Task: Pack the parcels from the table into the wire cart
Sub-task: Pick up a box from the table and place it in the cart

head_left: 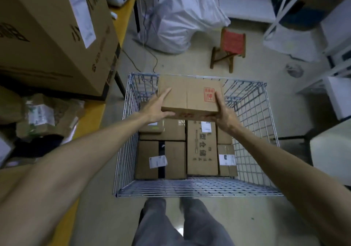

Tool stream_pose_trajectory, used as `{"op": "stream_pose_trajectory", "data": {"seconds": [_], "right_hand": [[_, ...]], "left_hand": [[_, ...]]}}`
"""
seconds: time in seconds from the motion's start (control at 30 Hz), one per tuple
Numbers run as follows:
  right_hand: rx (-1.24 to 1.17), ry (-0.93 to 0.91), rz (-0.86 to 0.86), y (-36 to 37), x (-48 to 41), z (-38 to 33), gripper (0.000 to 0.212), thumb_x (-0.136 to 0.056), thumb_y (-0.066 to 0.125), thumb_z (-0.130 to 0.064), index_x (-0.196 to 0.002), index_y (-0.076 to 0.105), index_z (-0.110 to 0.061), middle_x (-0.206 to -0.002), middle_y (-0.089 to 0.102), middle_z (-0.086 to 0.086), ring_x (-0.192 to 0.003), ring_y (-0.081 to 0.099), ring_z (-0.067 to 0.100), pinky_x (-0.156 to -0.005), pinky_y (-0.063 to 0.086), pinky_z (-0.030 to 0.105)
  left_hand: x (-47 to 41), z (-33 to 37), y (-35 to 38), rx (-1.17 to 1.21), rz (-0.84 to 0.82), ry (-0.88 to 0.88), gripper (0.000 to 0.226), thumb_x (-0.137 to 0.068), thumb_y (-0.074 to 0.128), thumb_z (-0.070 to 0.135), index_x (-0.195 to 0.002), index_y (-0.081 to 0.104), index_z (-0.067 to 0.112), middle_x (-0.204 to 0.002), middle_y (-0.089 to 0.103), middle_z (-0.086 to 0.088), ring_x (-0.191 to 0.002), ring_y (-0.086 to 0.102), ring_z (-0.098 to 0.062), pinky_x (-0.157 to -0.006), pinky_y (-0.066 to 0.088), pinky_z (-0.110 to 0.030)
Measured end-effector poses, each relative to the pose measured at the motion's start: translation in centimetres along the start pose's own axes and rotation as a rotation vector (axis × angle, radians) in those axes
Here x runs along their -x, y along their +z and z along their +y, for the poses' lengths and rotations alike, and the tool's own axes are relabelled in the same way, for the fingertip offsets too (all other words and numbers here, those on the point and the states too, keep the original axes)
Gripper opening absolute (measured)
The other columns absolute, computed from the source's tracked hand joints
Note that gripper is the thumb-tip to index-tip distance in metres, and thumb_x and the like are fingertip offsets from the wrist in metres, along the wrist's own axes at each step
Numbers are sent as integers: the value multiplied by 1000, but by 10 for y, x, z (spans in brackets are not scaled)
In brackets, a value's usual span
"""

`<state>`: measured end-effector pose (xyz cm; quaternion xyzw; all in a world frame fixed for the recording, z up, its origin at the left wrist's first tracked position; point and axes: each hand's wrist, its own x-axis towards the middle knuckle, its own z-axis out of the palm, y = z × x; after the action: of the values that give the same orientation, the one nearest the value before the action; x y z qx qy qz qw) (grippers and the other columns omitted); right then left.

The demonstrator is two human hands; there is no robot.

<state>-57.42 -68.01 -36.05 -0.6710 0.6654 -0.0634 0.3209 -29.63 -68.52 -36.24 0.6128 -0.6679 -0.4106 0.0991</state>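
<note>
A flat cardboard parcel (pixel 190 95) is held by both hands over the far half of the wire cart (pixel 199 190), clear of the load below. The left hand (pixel 155 108) is laid against the parcel's left side, fingers straight, with the thumb stretched along the near lower edge. The right hand (pixel 224 112) is clamped on the parcel's near right corner: the thumb is pressed on top just beside a red stamp (pixel 209 94), and the fingers are tucked underneath. On the cart's floor, labelled cardboard boxes (pixel 202 148) are packed side by side; how far they reach under the held parcel is hidden. Left of the cart, a yellow tabletop (pixel 93 116) is loaded with a large printed carton (pixel 47 36) and taped, wrapped parcels (pixel 43 114). Beyond the cart, a red-seated folding stool (pixel 230 46) and a white sack (pixel 180 17) are seen on the floor.
</note>
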Motion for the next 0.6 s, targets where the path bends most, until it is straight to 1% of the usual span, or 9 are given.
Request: {"op": "stream_pose_trajectory", "data": {"seconds": [0.1,0.2,0.27,0.3,0.33,0.43,0.5,0.53,0.6], "right_hand": [[10,1,-41,25,-18,24,105,-90,69,-18,-153,-12,-44,-143,48,18,-121,55,35,-101,49,52],[13,25,-102,51,-40,50,101,-93,65,-15,-154,-10,-41,-141,50,19,-114,59,34,-98,51,47],[-32,31,-135,69,-58,69,99,-93,64,-9,-155,-7,-38,-139,52,19,-103,61,23,-91,52,28],[-50,32,-142,78,-69,82,98,-93,64,-7,-155,-6,-34,-139,51,18,-96,58,16,-83,49,14],[-63,43,-160,86,-76,90,98,-92,65,-6,-156,-5,-31,-139,50,17,-92,55,12,-76,47,6],[-127,27,-152,120,-104,124,94,-91,65,0,-155,2,-29,-138,49,16,-97,54,15,-71,47,2],[-123,58,-145,142,-118,142,78,-95,59,1,-156,14,-19,-138,49,13,-108,56,20,-66,43,-2],[-148,112,-144,149,-122,147,69,-98,55,-1,-155,20,-16,-141,49,12,-114,57,23,-66,46,1],[-200,159,-137,179,-139,170,81,-94,62,-2,-157,15,-24,-138,50,6,-111,58,18,-74,51,10]], "left_hand": [[-18,-25,30,29,-37,-51,103,-82,77,39,-157,7,35,-164,17,-8,-149,17,-33,-119,23,-54],[-41,-51,62,52,-45,-91,101,-84,76,36,-157,7,36,-162,20,-11,-147,23,-32,-118,27,-44],[-57,-67,82,78,-36,-121,99,-84,76,35,-156,8,37,-160,22,-13,-145,26,-31,-115,28,-41],[-65,-75,93,89,-37,-131,98,-85,76,35,-156,8,38,-160,23,-13,-145,26,-31,-114,28,-40],[-73,-83,105,97,-41,-137,98,-85,76,35,-156,8,39,-160,23,-13,-145,26,-31,-114,29,-41],[-101,-110,139,128,-21,-125,99,-84,77,34,-156,9,38,-161,25,-8,-146,26,-29,-115,30,-41],[-119,-130,161,165,-16,-140,104,-81,81,32,-156,10,35,-160,25,-6,-145,27,-26,-116,31,-39],[-128,-141,173,188,-17,-149,106,-79,83,31,-157,11,35,-160,25,-6,-144,28,-26,-116,31,-39],[-144,-161,194,216,-13,-172,108,-77,84,31,-156,11,37,-161,23,-4,-145,27,-24,-116,31,-42]]}}
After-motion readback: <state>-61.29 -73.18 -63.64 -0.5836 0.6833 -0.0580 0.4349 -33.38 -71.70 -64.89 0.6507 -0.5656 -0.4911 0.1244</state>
